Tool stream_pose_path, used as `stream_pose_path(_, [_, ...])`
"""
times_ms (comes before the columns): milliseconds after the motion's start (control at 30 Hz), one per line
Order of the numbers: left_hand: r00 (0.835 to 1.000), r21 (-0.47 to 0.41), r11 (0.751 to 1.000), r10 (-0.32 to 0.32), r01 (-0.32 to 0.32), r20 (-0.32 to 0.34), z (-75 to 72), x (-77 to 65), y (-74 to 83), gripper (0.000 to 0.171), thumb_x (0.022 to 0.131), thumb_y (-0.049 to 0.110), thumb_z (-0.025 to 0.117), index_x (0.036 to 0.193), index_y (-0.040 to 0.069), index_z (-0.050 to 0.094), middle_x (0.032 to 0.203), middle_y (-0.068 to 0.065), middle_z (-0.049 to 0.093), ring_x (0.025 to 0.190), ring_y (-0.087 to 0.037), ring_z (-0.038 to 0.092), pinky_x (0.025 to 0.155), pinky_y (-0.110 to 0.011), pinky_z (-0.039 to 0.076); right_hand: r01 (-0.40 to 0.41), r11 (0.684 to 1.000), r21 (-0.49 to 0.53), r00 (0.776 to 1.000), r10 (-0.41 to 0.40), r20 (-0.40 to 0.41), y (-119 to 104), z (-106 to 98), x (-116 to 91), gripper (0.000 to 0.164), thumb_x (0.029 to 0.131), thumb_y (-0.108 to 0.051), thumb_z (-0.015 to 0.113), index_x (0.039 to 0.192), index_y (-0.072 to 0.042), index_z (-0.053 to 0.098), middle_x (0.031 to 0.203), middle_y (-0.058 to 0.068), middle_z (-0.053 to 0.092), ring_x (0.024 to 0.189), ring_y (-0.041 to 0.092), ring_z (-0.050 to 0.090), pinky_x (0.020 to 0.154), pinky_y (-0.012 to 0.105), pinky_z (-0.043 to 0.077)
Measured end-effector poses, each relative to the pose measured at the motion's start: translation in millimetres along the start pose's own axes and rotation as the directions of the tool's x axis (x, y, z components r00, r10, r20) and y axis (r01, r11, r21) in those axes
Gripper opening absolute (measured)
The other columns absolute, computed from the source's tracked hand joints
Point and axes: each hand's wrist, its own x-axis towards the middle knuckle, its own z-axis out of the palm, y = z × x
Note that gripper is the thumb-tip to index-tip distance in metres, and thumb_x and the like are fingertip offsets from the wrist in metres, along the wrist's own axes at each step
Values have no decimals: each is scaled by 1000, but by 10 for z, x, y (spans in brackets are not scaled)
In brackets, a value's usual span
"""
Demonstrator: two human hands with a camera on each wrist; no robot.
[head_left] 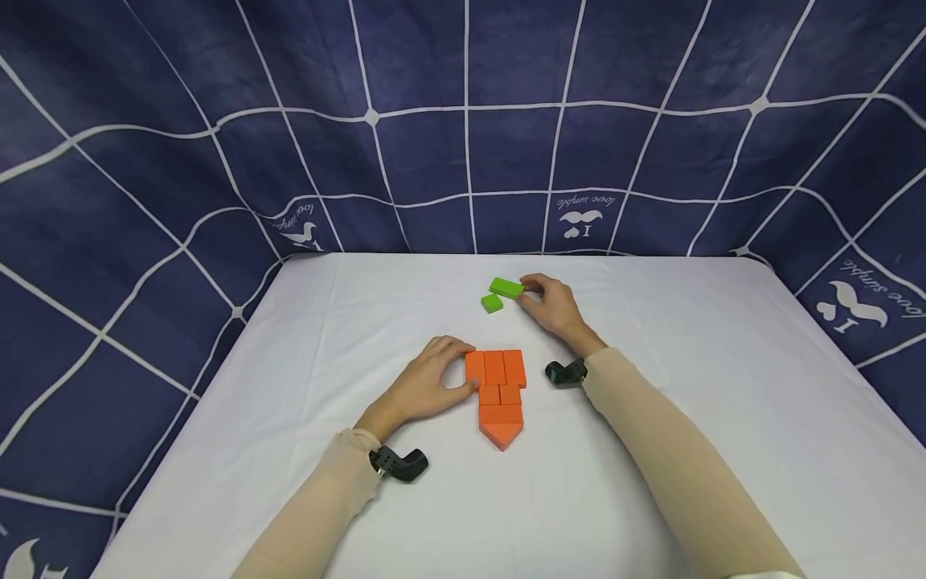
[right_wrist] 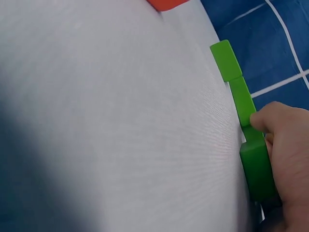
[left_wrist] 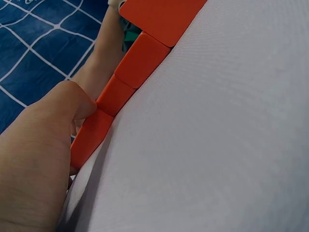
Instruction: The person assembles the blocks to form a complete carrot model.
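Observation:
Orange blocks [head_left: 502, 394] lie joined in a flat shape: three upright rectangles in the back row, two small squares below them, then a band and a pointed end. My left hand [head_left: 427, 382] pinches the leftmost back block [head_left: 474, 367], fingers at its far end and thumb at its near corner. Farther back, my right hand [head_left: 553, 307] pinches the right end of the green blocks [head_left: 506, 287]. A small green block [head_left: 492, 303] sits just in front of them. In the right wrist view the thumb rests on the green row, beside a thicker green block [right_wrist: 258, 169].
A white cloth [head_left: 347, 314] covers the table. Dark blue curtains with a white grid [head_left: 419, 153] hang behind it and along both sides. Each wrist wears a small black camera, one by the left cuff [head_left: 399, 465] and one by the right [head_left: 567, 373].

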Motion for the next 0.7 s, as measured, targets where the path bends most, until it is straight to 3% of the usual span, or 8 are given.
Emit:
stream_pose_path(333, [999, 21, 999, 31, -31, -19, -69, 75, -3, 56, 92, 45, 71, 138, 16, 61, 138, 0, 56, 135, -19, 48, 113, -45, 46, 6, 994, 105, 994, 5, -108, -4, -90, -29, 37, 95, -18, 70, 130, -5, 69, 123, 15, 72, 114, 30, 66, 104, 41, 52])
stream_pose_path(700, [1000, -3, 1000, 0, 0, -15, -2, -18, -9, 56, 92, 46, 71, 138, 17, 60, 137, 2, 57, 134, -18, 49, 114, -44, 45, 42, 984, 176, 992, -21, -121, 39, -41, -294, 37, 93, -18, 74, 129, -9, 71, 124, 15, 72, 114, 32, 67, 105, 44, 51])
